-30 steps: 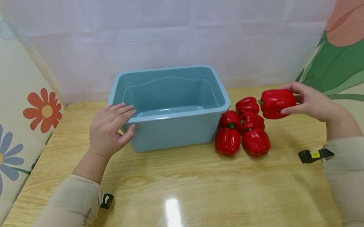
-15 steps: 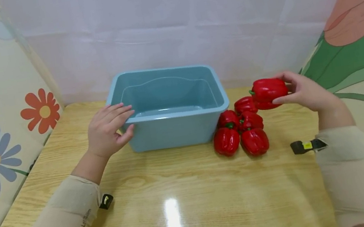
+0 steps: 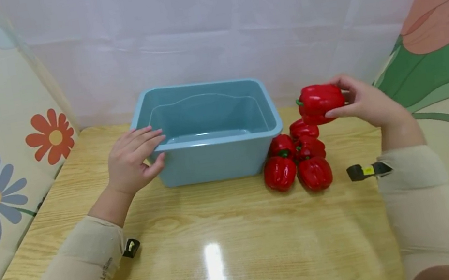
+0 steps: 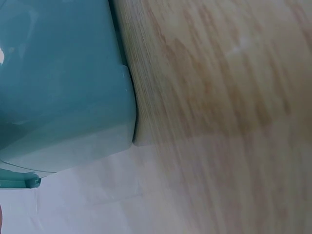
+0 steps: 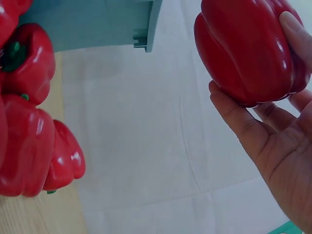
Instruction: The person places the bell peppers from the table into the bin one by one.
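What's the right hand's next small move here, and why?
Probably move the held red pepper left until it is over the blue bin: the right hand grips it off the table, to the right of the bin's open top, and the left hand is at the bin's near-left corner.

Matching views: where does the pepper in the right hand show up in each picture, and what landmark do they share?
Head: held pepper, right of centre, above the loose peppers.
Left wrist: not in it.
Right wrist: upper right, in the right hand.
Shared landmark: the blue bin, near the centre in head, upper left in left wrist, top left in right wrist.
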`<state>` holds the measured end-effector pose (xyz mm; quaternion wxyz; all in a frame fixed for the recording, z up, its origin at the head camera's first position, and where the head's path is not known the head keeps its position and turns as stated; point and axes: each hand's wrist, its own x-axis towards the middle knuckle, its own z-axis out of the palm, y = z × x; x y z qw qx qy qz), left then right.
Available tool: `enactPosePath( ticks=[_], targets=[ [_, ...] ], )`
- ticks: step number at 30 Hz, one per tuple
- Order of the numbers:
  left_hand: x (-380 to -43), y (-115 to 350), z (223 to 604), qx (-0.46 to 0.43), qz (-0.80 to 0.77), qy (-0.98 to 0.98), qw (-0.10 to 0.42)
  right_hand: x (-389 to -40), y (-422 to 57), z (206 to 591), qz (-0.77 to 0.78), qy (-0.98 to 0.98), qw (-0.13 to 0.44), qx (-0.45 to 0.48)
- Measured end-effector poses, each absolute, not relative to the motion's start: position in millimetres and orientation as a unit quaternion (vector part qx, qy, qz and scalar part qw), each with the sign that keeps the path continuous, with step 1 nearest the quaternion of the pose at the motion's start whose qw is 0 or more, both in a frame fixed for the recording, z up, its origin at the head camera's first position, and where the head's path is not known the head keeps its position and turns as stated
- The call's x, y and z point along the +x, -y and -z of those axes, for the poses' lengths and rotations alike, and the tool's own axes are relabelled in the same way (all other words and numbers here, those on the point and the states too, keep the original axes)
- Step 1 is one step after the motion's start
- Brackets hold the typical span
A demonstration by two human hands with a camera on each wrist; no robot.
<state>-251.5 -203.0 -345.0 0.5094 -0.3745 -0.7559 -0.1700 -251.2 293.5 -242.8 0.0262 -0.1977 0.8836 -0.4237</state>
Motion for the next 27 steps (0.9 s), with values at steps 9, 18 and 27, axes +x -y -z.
enactPosePath(
  ticks=[9, 18, 27],
  targets=[
    [-252, 203, 345, -0.373, 0.169, 0.756, 0.510, -256, -279, 232, 0.444, -0.867, 0.024, -0.224],
    [-251, 204, 345, -0.379, 0.165, 0.761, 0.499, -261, -265, 226, 0.443, -0.864, 0.026, -0.237],
    [-251, 205, 346, -0.384, 0.168, 0.761, 0.496, -267, -251, 224, 0.437, -0.866, 0.022, -0.243]
  ],
)
